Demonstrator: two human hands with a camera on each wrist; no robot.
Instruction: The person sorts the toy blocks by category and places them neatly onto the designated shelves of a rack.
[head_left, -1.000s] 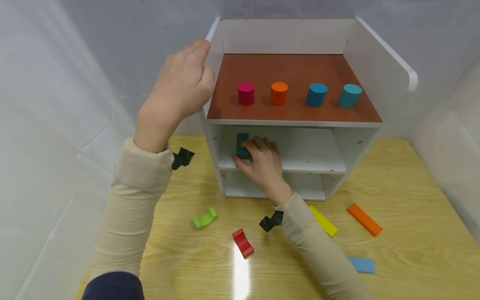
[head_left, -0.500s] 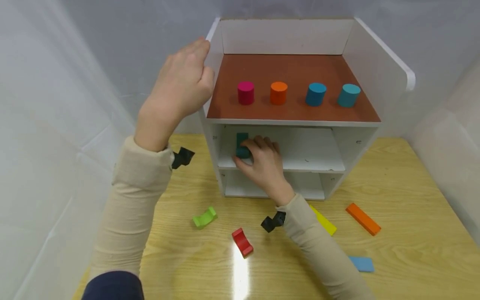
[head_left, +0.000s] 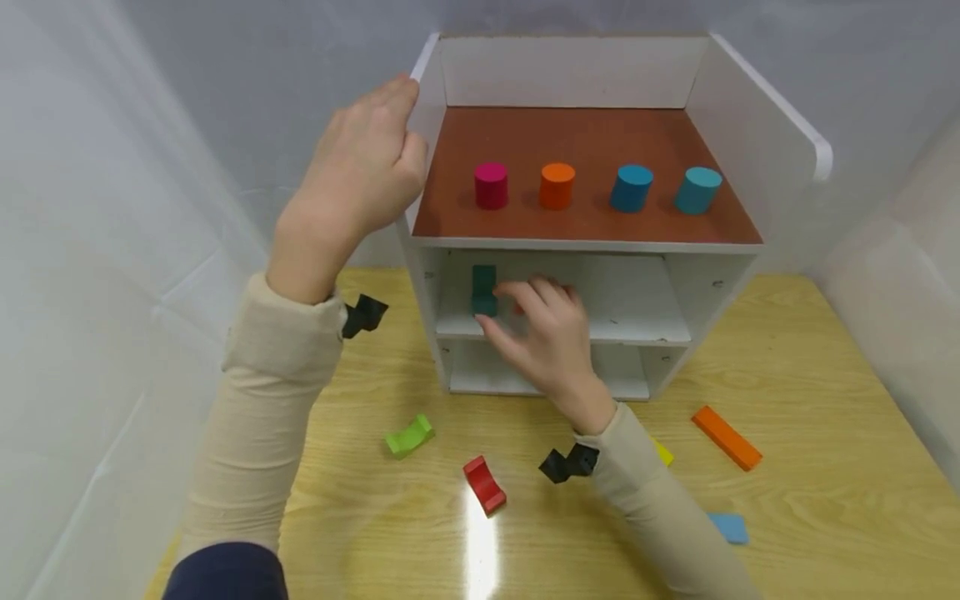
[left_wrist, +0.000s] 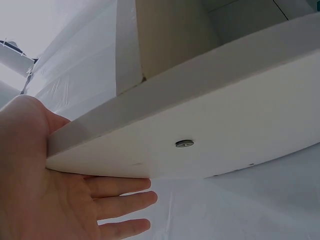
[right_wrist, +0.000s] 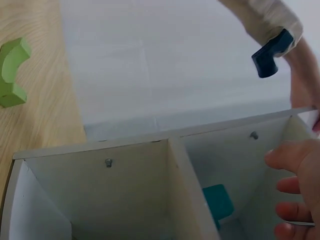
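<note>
My left hand (head_left: pixel 360 175), grip open with fingers straight, rests flat against the shelf unit's (head_left: pixel 750 125) upper-left side wall. My right hand (head_left: pixel 551 342), grip empty and fingers loose, sits mid-frame at the middle shelf's front edge, just clear of the upright teal block (head_left: pixel 484 289). Open shelf room lies rightward. My right palm is hidden.

A white shelf unit (head_left: pixel 757 133) is set on a wooden table (head_left: pixel 810 433). Four cylinders are stood on its brown top: magenta (head_left: pixel 491 185), orange (head_left: pixel 557 186), blue (head_left: pixel 632 187), teal (head_left: pixel 697 190). A dark teal block (head_left: pixel 483 290) is seen on the middle shelf. On the table are laid a green arch (head_left: pixel 409 436), red arch (head_left: pixel 484 484), orange plank (head_left: pixel 726 437) and blue block (head_left: pixel 729 527).
</note>
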